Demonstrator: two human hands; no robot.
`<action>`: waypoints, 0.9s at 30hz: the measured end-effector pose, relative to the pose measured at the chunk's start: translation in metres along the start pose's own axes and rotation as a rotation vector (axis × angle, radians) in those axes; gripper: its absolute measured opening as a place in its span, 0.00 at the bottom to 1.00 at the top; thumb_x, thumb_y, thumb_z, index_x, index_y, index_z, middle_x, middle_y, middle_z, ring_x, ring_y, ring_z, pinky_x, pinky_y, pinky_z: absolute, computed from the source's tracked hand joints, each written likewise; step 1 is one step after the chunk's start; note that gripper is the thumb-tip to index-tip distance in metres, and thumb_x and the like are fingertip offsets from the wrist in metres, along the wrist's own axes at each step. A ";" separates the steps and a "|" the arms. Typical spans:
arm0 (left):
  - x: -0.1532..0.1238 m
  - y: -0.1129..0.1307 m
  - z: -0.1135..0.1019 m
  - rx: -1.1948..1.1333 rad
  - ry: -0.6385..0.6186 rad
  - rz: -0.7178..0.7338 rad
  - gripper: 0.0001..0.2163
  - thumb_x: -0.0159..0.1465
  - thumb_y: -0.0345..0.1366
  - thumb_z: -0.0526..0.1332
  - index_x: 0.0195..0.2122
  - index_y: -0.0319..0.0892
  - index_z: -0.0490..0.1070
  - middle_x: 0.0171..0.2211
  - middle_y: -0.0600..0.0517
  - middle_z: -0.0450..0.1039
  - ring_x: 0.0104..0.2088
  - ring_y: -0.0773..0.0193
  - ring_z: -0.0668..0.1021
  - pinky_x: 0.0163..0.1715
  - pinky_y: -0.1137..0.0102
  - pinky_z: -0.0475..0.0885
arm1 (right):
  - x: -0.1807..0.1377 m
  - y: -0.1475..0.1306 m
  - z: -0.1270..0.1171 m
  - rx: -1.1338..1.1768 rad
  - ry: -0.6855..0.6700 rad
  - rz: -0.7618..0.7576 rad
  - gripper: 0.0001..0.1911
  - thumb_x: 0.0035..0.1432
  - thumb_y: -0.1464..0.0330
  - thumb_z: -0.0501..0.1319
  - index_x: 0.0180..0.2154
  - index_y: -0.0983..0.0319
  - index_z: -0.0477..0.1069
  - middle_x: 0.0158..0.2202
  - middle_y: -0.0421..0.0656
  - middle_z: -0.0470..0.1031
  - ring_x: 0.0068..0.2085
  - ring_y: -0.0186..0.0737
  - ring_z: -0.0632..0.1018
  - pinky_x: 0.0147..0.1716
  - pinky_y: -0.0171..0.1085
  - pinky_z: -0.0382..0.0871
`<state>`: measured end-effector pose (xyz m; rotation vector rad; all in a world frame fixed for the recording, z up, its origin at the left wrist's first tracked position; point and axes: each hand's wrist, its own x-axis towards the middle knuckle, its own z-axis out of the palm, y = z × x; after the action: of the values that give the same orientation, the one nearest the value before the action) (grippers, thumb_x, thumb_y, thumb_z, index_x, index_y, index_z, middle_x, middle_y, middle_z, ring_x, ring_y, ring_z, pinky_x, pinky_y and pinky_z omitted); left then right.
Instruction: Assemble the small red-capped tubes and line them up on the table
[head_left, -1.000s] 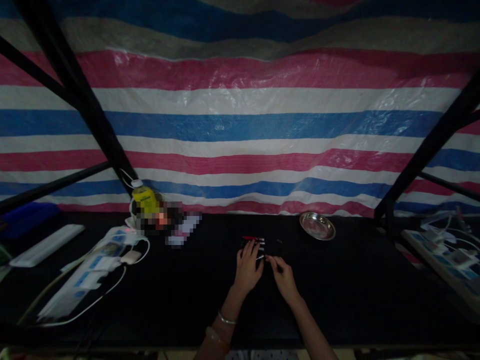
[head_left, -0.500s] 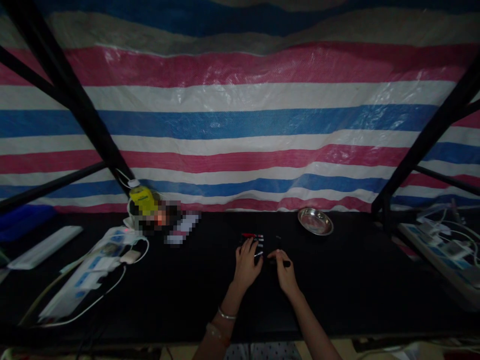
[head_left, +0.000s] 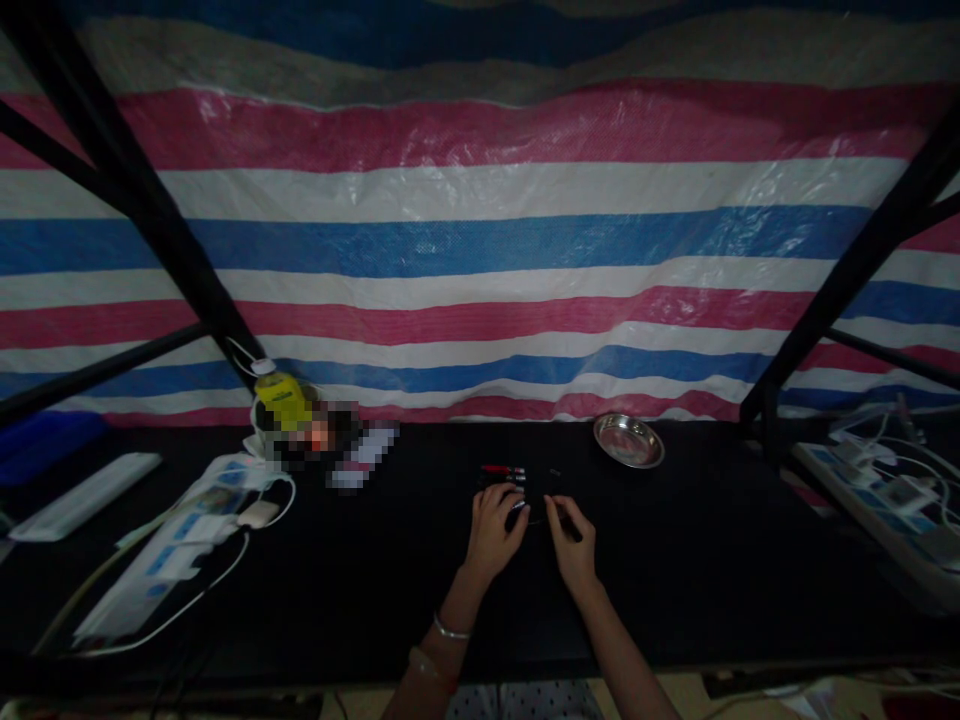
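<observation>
My left hand (head_left: 491, 532) lies palm down with bent fingers over a row of thin pen-like sticks on the black table. Its thumb stands apart from the fingers. At the far end of the row is a red stick (head_left: 495, 469) with a silver end. A silver tip (head_left: 518, 506) shows between thumb and forefinger; the rest is hidden. To the right, my right hand (head_left: 576, 548) has thumb and forefinger close together in a pinch. Whatever they hold is too dark and small to make out. A tiny dark piece (head_left: 555, 472) lies beyond the right fingertips.
A round metal dish (head_left: 628, 442) stands at the back right. Power strips with cables lie left (head_left: 169, 555) and right (head_left: 885, 510). A yellow bottle (head_left: 281, 398) and blurred items are at the back left. Black frame posts and a striped sheet (head_left: 480, 240) bound the table.
My right hand's fingertips have shifted a little, and its fingers curl differently. My left fingers have drawn slightly nearer to me, showing more of the row. The view has moved slightly.
</observation>
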<state>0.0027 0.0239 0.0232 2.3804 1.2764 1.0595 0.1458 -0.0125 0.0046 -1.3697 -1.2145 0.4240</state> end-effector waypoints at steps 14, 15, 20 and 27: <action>-0.008 -0.010 -0.009 -0.066 0.086 0.259 0.13 0.64 0.37 0.54 0.49 0.43 0.68 0.38 0.48 0.75 0.39 0.62 0.76 0.41 0.64 0.69 | -0.002 0.006 0.014 -0.506 -0.091 -0.267 0.13 0.58 0.70 0.52 0.41 0.61 0.73 0.33 0.45 0.72 0.36 0.41 0.72 0.36 0.38 0.68; -0.008 -0.011 -0.006 -0.061 0.088 0.274 0.13 0.65 0.36 0.53 0.50 0.44 0.68 0.39 0.48 0.75 0.40 0.63 0.76 0.42 0.64 0.70 | -0.003 0.005 0.014 -0.510 -0.080 -0.251 0.13 0.58 0.70 0.53 0.41 0.61 0.73 0.32 0.44 0.72 0.36 0.40 0.72 0.35 0.37 0.68; -0.006 -0.019 0.004 -0.097 0.086 0.241 0.13 0.66 0.36 0.52 0.49 0.46 0.69 0.41 0.49 0.75 0.41 0.64 0.76 0.42 0.66 0.72 | -0.002 0.005 0.011 -0.439 -0.073 -0.178 0.13 0.59 0.67 0.54 0.43 0.59 0.73 0.31 0.42 0.70 0.35 0.39 0.71 0.34 0.35 0.68; 0.009 -0.041 -0.009 -0.126 0.126 -0.106 0.09 0.61 0.37 0.59 0.40 0.46 0.75 0.37 0.50 0.77 0.39 0.61 0.76 0.41 0.62 0.70 | -0.007 0.015 -0.007 -0.375 -0.153 -0.144 0.16 0.52 0.62 0.63 0.44 0.57 0.74 0.41 0.47 0.70 0.43 0.45 0.70 0.43 0.43 0.68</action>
<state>-0.0262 0.0544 0.0131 2.1596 1.3191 1.2356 0.1545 -0.0181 -0.0102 -1.5739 -1.5656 0.2069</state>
